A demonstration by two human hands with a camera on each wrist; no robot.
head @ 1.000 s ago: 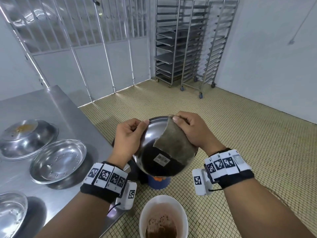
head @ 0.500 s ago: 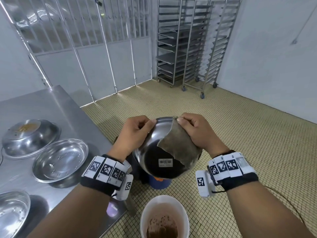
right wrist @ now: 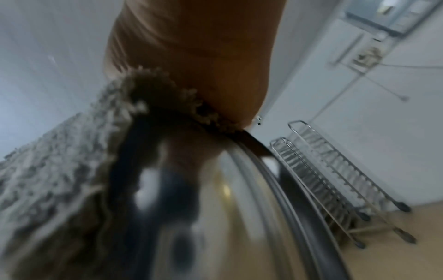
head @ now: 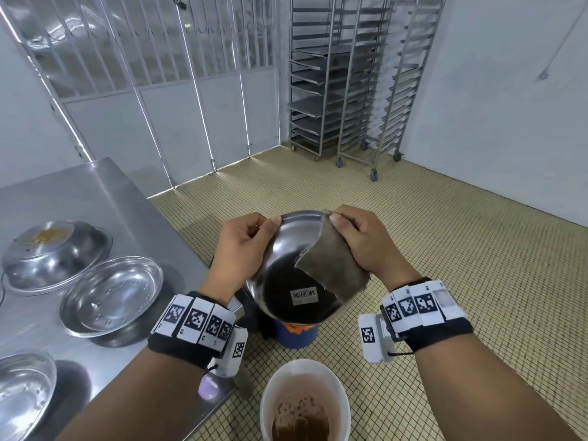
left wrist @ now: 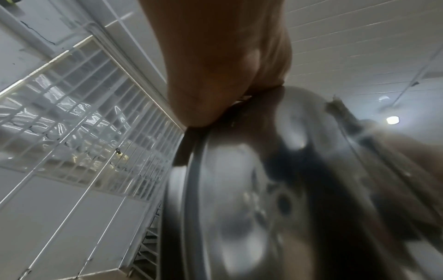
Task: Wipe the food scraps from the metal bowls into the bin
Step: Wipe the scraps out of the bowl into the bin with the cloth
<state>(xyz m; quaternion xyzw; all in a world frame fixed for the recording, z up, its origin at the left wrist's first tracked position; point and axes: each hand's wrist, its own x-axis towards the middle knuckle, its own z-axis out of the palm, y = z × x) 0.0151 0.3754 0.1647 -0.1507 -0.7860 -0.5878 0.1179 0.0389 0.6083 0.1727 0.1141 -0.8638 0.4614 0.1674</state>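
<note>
Barely shifting since a second ago, the bowl is hanging tipped above the blue bin, left hand gripping its rim, right hand pinching the cloth against it, so scraps are risking missing onto the floor.

Bowl btwn both hands, seemingly above bin; table left.
</note>
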